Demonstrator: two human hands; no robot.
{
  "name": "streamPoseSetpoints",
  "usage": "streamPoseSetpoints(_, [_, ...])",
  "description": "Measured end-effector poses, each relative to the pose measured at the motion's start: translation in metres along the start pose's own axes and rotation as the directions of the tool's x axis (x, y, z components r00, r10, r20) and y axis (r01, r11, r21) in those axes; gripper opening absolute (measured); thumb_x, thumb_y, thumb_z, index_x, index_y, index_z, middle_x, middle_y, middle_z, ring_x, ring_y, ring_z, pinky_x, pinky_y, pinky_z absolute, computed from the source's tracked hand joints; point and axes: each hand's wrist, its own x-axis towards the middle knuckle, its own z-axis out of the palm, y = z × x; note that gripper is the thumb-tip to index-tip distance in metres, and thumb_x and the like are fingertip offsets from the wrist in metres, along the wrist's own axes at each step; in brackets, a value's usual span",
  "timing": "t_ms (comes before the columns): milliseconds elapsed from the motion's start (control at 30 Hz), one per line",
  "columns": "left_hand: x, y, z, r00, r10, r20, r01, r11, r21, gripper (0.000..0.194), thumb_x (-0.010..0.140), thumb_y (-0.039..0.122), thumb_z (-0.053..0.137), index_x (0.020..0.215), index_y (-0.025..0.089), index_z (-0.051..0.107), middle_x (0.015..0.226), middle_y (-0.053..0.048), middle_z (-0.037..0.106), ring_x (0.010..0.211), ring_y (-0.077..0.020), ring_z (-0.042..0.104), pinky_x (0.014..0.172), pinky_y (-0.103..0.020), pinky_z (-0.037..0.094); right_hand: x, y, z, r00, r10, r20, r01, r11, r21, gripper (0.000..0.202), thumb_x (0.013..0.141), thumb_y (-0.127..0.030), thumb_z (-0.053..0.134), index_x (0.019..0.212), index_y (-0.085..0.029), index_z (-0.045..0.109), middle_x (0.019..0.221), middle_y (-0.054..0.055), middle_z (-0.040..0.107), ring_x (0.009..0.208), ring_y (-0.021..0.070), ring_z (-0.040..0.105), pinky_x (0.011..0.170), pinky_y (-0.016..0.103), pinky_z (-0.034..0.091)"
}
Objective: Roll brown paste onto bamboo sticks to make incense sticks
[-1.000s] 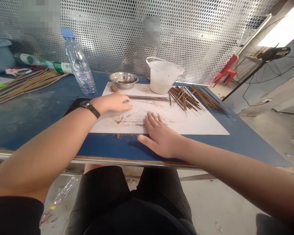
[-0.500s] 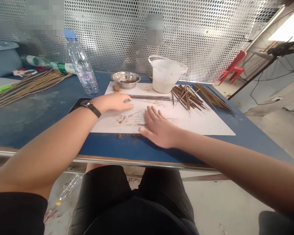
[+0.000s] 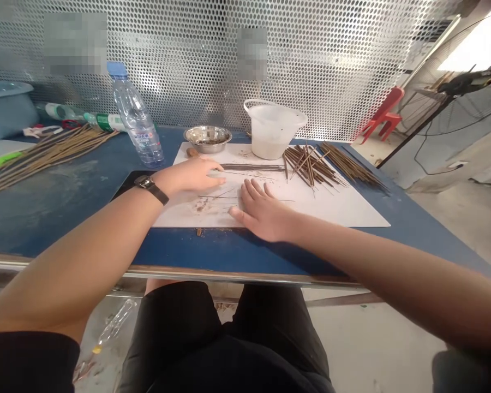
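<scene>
A white board (image 3: 331, 210) lies on the blue table, with brown crumbs near its front edge. My right hand (image 3: 264, 210) rests flat on it, fingers apart, over a thin dark stick (image 3: 286, 200) that shows on both sides of the hand. My left hand (image 3: 196, 174), with a watch on the wrist, is at the left end of a row of thin dark sticks (image 3: 253, 167); its thumb is apart from the fingers and nothing shows between them. A pile of brown coated sticks (image 3: 311, 166) lies on the board's right part.
Behind the board stand a steel bowl (image 3: 208, 139) and a white bucket (image 3: 274, 131). A water bottle (image 3: 137, 117) is at the left, near long brown strands (image 3: 53, 153). More brown sticks (image 3: 352, 164) lie at the right. A perforated metal screen rises behind.
My right hand has shifted slightly on the board, and a thin stick now shows more clearly to its left. My left hand has hardly moved. The view has tilted slightly.
</scene>
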Motion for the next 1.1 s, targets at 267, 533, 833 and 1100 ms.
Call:
streamPoseSetpoints(267, [0.001,0.007,0.003,0.974,0.225,0.002,-0.224,0.971,-0.086,0.054,0.09,0.063,0.067,0.119,0.02,0.08,0.132,-0.015,0.077,0.111,-0.0316,0.072,0.091,-0.039,0.055,0.03,0.057,-0.054,0.907,0.212,-0.365,-0.171,0.975,0.142,0.044,0.109,-0.052,0.057,0.117,-0.016,0.08,0.105,0.018,0.082,0.1,0.0342,0.076,0.091,0.049,0.058])
streamPoseSetpoints(533, [-0.004,0.021,0.005,0.968,0.245,0.059,-0.238,0.965,-0.107,0.038,0.093,0.056,0.067,0.1,0.022,0.082,0.112,-0.011,0.082,0.088,-0.0254,0.074,0.077,-0.037,0.053,0.024,0.057,-0.044,0.917,0.12,-0.381,-0.064,0.986,0.156,0.024,0.101,-0.019,0.061,0.092,-0.019,0.083,0.088,0.008,0.083,0.082,0.0247,0.075,0.083,0.038,0.055])
streamPoseSetpoints(833, [-0.009,0.029,0.01,0.972,0.204,0.118,-0.193,0.976,-0.102,0.021,0.093,0.041,0.067,0.1,0.023,0.075,0.096,-0.009,0.08,0.067,-0.022,0.071,0.062,-0.035,0.05,0.021,0.052,-0.043,0.96,-0.163,-0.228,0.17,0.985,0.009,0.027,0.099,-0.038,0.075,0.111,-0.016,0.086,0.108,0.013,0.084,0.096,0.0279,0.075,0.083,0.038,0.053])
streamPoseSetpoints(1100, [-0.008,0.019,-0.006,0.99,0.139,0.009,-0.138,0.987,-0.079,0.04,0.098,0.053,0.062,0.119,0.022,0.077,0.112,-0.012,0.081,0.087,-0.0257,0.074,0.073,-0.035,0.053,0.021,0.067,-0.053,0.962,-0.136,-0.235,0.152,0.987,0.049,0.023,0.102,-0.029,0.067,0.103,-0.018,0.086,0.098,0.01,0.084,0.089,0.025,0.072,0.079,0.037,0.051])
